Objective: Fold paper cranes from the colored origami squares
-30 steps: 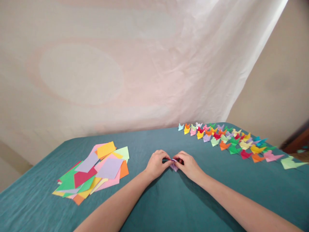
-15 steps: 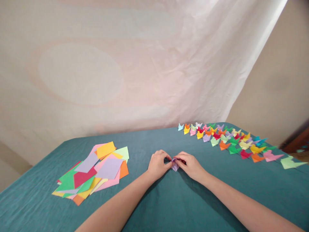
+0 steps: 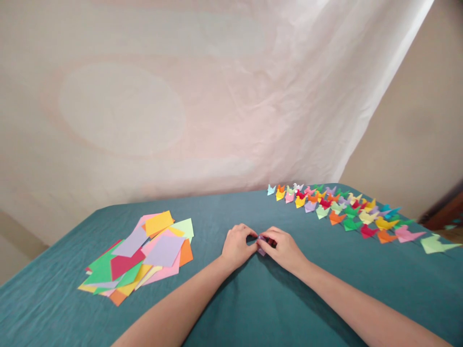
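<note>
A small folded piece of purple origami paper point(image 3: 261, 251) is between my two hands, just above or on the table. My left hand point(image 3: 237, 245) pinches its left side between thumb and fingers. From the other side, my right hand point(image 3: 282, 247) grips it with thumb and index finger, covering much of it. The fingertips of both hands nearly meet there, so the exact folds are hidden.
On the left lies a loose pile of coloured paper sheets point(image 3: 164, 251). Rows of folded paper birds point(image 3: 337, 218) in many colours stand along the right side. A blue-green cloth point(image 3: 231, 308) covers the table, and a pale curtain point(image 3: 217, 96) hangs behind.
My right thumb and fingers have shifted slightly left over the purple paper, so less of it shows. My left hand stays almost in place, as do the pile and the birds.
</note>
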Motion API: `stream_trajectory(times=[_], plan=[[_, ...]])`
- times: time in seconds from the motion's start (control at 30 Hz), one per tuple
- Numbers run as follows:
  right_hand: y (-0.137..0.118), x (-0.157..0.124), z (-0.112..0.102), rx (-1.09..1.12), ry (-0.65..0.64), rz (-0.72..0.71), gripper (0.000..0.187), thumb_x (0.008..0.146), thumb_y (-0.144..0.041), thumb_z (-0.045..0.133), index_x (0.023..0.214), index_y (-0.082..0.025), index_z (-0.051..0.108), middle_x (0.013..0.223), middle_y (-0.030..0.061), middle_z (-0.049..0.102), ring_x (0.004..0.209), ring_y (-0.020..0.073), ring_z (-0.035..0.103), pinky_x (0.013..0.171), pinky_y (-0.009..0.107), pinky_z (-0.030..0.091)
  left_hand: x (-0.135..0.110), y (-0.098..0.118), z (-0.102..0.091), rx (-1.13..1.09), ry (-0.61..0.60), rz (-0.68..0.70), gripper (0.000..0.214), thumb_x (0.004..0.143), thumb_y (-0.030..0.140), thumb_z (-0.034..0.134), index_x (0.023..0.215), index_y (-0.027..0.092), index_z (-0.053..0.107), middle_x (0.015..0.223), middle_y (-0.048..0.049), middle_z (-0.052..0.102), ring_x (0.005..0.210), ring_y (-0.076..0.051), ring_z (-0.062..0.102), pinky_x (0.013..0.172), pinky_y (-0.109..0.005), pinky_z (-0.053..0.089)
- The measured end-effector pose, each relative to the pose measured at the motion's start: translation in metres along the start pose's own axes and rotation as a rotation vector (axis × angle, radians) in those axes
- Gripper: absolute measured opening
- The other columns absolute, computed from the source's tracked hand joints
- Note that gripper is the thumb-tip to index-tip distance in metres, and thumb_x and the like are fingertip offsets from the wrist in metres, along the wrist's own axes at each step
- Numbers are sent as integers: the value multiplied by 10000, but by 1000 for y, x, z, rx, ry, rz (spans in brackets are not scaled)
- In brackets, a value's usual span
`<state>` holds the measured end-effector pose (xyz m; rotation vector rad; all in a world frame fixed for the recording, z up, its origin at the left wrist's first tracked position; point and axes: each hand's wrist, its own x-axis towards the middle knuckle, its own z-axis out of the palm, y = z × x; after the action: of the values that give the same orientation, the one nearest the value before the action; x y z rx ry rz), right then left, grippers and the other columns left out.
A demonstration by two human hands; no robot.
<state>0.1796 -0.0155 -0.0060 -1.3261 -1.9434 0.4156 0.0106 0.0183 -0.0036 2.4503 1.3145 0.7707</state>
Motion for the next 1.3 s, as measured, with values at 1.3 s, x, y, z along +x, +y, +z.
stream_trajectory(times=[1.3], plan=[[16, -4, -5, -157, -89, -209, 262, 869, -145, 471, 1033, -242, 650, 897, 45, 616, 845, 171, 572, 764, 291, 470, -1, -7, -10, -72, -102, 169, 200, 824, 190, 530, 900, 246, 706, 927, -14, 655, 882, -162, 584, 825, -266, 444]])
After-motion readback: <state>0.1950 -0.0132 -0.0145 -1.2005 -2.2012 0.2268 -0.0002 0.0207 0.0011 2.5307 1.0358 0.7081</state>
